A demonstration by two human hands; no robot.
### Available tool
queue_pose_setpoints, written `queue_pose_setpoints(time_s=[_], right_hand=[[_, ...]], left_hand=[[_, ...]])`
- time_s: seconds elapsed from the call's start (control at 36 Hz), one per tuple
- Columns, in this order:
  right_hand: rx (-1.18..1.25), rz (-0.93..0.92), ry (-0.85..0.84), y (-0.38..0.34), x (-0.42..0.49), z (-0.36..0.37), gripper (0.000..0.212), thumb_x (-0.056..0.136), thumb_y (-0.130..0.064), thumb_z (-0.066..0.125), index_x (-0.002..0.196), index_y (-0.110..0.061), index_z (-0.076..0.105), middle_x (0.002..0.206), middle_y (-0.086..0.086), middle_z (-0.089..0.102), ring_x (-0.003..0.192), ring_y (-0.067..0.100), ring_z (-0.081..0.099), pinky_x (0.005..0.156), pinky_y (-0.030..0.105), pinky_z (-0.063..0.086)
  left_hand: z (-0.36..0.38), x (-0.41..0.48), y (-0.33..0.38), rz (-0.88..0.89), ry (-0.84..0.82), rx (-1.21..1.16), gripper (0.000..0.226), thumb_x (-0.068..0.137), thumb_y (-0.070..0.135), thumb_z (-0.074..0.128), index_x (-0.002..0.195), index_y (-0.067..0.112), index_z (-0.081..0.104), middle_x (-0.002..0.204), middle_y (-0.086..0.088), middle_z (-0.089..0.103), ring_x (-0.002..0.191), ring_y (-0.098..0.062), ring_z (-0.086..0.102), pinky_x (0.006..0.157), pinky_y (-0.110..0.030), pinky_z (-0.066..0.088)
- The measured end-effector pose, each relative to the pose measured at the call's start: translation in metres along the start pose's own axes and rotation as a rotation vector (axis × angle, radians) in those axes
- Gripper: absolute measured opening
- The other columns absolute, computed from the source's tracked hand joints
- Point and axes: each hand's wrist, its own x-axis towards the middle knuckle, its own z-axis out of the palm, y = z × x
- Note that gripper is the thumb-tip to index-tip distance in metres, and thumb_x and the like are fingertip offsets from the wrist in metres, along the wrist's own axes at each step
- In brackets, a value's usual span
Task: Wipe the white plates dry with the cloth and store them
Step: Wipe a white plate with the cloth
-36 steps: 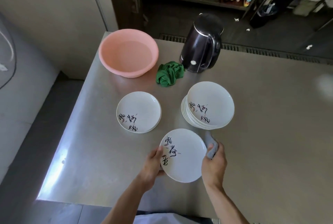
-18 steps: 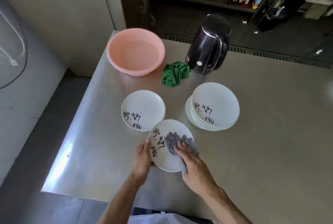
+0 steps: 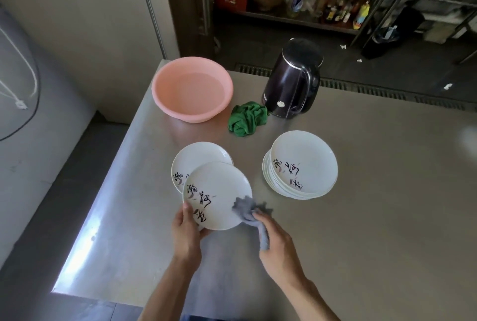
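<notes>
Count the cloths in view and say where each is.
2. The grey cloth, gripped by the right hand, rests on the held white plate. The crumpled green cloth lies on the steel table beside the black kettle. None seems hidden.

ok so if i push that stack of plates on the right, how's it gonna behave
The stack of plates looks like glazed ceramic, so it is probably heavy and chippable. Its rims sit slightly offset, so a push up high may slide the upper plates off the rest. On the smooth metal table, a low push would likely glide it, not tip it.
</notes>
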Motion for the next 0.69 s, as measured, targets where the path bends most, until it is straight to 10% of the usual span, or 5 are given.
queue_pose_setpoints(time_s=[0.17, 0.69], right_hand=[[0.361, 0.546, -0.011, 0.009, 0.001, -0.01, 0.042, 0.102, -0.008, 0.047, 0.101, -0.045, 0.066, 0.091, -0.024, 0.073, 0.087, -0.003, 0.068, 0.073, 0.006, 0.046], [0.467, 0.726, -0.046, 0.004, -0.005, -0.009, 0.027, 0.098, -0.011, 0.049, 0.101, -0.027, 0.071, 0.098, -0.009, 0.073, 0.097, 0.005, 0.066, 0.088, 0.024, 0.051]], left_hand=[[0.011, -0.001, 0.024, 0.017, -0.024, -0.122, 0.038, 0.111, 0.036, 0.038, 0.133, 0.018, 0.062, 0.123, -0.006, 0.073, 0.113, -0.027, 0.07, 0.075, -0.04, 0.063], [0.13, -0.015, 0.043, 0.027, -0.278, 0.066, 0.028, 0.11, 0.032, 0.043, 0.117, 0.013, 0.063, 0.119, -0.009, 0.07, 0.112, -0.025, 0.067, 0.067, -0.043, 0.063]])
